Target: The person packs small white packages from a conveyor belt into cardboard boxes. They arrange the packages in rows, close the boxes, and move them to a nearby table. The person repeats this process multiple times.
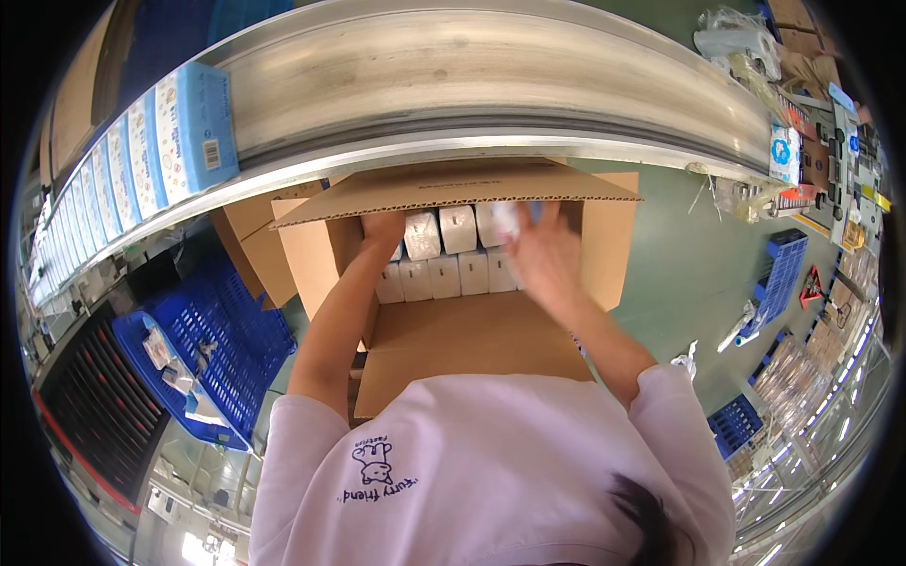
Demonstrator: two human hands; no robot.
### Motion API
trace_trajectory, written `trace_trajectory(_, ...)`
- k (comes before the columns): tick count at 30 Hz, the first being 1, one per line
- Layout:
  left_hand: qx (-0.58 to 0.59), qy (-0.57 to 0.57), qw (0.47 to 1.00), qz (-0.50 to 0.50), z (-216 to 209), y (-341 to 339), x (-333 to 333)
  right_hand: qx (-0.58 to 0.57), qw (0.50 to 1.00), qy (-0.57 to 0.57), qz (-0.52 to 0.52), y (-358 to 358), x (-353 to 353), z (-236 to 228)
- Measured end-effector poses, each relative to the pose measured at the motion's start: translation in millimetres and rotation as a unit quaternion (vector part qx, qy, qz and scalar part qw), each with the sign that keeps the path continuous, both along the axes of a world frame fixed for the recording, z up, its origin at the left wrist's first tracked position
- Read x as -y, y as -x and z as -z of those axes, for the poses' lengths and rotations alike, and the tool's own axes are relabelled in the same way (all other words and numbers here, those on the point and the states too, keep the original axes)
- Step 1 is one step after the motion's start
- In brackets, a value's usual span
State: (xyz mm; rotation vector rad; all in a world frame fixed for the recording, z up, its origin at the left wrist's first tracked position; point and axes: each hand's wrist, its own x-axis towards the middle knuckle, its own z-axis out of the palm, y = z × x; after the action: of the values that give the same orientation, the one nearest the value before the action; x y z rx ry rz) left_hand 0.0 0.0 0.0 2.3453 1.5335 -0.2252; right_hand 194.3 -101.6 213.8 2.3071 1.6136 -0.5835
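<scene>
An open cardboard box point(453, 325) stands in front of me, holding two visible rows of white-ended wrapped packs point(444, 275). My left hand point(382, 226) reaches inside at the left, beside the upper row. Its fingers are hidden by the far flap point(453, 189) and the packs. At the right of the upper row is my right hand point(545, 250), slightly blurred. Its thumb and fingers are around a white and blue tissue pack point(506, 221), also smeared by motion. The far flap covers part of the box's inside.
Beyond the box runs a metal conveyor point(472, 71), with a row of blue and white tissue packs point(175, 137) at its left. A blue plastic crate point(212, 354) stands at the left. Another blue crate point(779, 283) lies on the green floor point(670, 274) at the right.
</scene>
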Motion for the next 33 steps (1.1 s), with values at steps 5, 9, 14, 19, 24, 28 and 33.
trace_trajectory(5,0.063,0.0,0.997,0.051,-148.4,27.2,19.8,-0.066,0.99,-0.009,0.123,-38.4,8.2,140.7)
trace_trajectory(9,0.195,-0.035,0.971,-0.135,-262.2,62.3,32.0,-0.146,0.96,-0.23,0.062,-28.7,-4.5,207.2)
trace_trajectory(14,0.271,-0.059,0.929,-0.243,-313.0,122.1,56.5,-0.4,0.905,0.029,-0.142,98.0,-57.6,96.0)
trace_trajectory(19,0.217,-0.076,0.967,-0.113,-327.5,100.2,53.5,-0.253,0.9,-0.077,-0.347,189.1,-51.8,160.7)
trace_trajectory(24,0.041,-0.039,0.998,-0.033,-256.5,95.8,39.2,-0.115,0.903,0.007,-0.414,176.6,-40.5,134.8)
trace_trajectory(28,-0.195,0.03,0.977,0.084,-169.5,71.1,15.9,-0.175,0.879,-0.109,-0.43,153.5,-17.8,123.5)
trace_trajectory(33,-0.18,0.223,0.938,0.194,-131.0,87.4,5.0,-0.373,0.903,-0.195,-0.091,92.3,-23.1,69.3)
